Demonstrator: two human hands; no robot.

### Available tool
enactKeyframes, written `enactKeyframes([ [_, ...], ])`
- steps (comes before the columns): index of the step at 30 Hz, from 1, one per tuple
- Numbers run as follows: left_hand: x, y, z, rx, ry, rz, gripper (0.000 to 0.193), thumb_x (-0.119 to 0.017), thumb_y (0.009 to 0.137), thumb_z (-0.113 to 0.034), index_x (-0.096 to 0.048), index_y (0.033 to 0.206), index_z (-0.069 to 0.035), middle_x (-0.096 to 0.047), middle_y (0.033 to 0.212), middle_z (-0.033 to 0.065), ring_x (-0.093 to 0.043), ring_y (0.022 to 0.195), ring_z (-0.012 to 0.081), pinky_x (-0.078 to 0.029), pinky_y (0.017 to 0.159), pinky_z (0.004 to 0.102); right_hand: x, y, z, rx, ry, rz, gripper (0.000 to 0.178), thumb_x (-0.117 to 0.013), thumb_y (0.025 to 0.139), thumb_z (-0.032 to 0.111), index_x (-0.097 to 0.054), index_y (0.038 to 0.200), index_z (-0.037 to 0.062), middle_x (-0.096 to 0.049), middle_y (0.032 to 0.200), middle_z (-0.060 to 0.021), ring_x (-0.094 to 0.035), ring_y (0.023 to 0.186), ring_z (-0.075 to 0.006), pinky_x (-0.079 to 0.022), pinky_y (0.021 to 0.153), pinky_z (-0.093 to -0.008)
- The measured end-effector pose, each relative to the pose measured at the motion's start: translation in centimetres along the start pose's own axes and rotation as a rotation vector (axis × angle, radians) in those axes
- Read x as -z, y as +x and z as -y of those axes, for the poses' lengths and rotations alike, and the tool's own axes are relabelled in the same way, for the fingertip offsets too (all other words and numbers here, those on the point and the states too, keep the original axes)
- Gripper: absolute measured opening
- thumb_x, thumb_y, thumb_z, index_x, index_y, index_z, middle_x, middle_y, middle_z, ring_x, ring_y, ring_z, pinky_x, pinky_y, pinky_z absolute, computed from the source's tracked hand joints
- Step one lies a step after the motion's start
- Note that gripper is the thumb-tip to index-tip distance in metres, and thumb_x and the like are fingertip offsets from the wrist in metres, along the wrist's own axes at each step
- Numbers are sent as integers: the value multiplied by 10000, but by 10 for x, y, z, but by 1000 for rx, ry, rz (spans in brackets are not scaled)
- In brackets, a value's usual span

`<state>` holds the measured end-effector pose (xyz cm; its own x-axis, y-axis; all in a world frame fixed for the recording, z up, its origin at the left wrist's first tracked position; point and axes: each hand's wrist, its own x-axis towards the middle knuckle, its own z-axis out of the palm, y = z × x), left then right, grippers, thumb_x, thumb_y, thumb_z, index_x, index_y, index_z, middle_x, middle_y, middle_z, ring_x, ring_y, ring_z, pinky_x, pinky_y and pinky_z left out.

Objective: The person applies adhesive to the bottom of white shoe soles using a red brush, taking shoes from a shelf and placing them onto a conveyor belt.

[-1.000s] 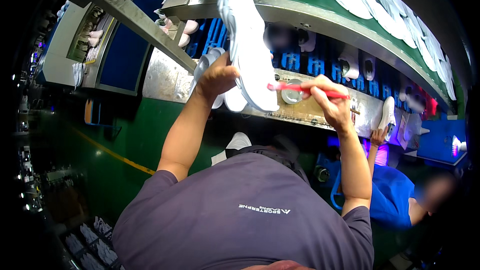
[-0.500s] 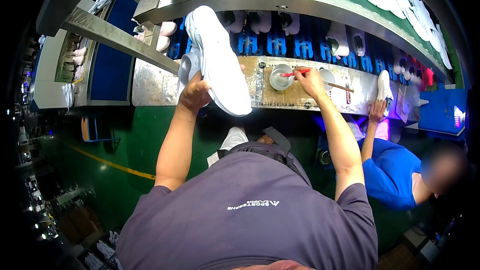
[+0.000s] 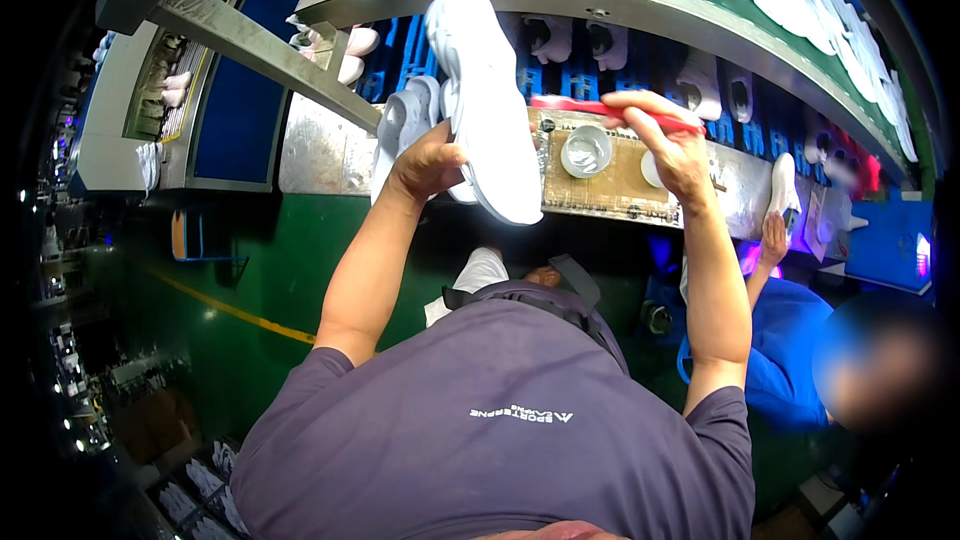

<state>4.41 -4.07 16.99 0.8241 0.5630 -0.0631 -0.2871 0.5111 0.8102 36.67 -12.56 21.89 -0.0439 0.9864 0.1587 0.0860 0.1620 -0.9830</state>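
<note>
My left hand (image 3: 432, 162) is closed around a long white shoe sole (image 3: 492, 115), which stands tilted above the bench edge. Just left of it, more white soles (image 3: 405, 118) lean together, partly behind my hand. My right hand (image 3: 672, 145) grips a red-handled brush (image 3: 575, 105). The brush's tip points left, close to the sole's right edge; whether it touches I cannot tell. Below the brush sits a clear plastic cup (image 3: 586, 152) with a little liquid in it. A second whitish cup (image 3: 650, 170) is mostly hidden by my right hand.
The cups stand on a cardboard sheet (image 3: 610, 202) on the metal bench. Behind it runs a row of blue racks with shoes (image 3: 700, 85). White soles (image 3: 800, 10) lie on the green upper belt. At right a co-worker in blue (image 3: 770, 340) reaches toward a white shoe (image 3: 781, 185).
My right hand has lifted the brush out of the cup and brought it up beside the sole. The view has shifted slightly; the sole stays in my left hand.
</note>
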Motion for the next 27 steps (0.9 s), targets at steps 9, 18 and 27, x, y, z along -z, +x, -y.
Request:
enactKeyframes([
  [9,-13,2,-37,-290,410,-119,1145,-932,623,-388,-371,1519,52,-516,1497,219,-520,1394,361,-422,1176,482,-18,-11,25,188,-355,126,186,-634,978,80,-766,1100,30,-751,911,-94,-685,871,-199,-536,814,-317],
  [18,-47,-29,-39,-605,1507,-380,924,-892,749,-425,-462,1476,-51,-529,1434,167,-531,1324,309,-401,1151,437,-70,-51,20,-195,165,-151,244,-611,1045,172,-736,1155,-7,-758,886,-63,-688,880,-122,-518,899,-293],
  [27,2,0,-14,-1203,1264,-311,728,-629,984,-409,-252,1580,-228,-426,1481,208,-461,1380,386,-538,1048,476,-109,-65,73,-104,260,-114,237,-557,1037,86,-731,1113,-57,-753,850,-95,-703,820,-133,-544,797,-263],
])
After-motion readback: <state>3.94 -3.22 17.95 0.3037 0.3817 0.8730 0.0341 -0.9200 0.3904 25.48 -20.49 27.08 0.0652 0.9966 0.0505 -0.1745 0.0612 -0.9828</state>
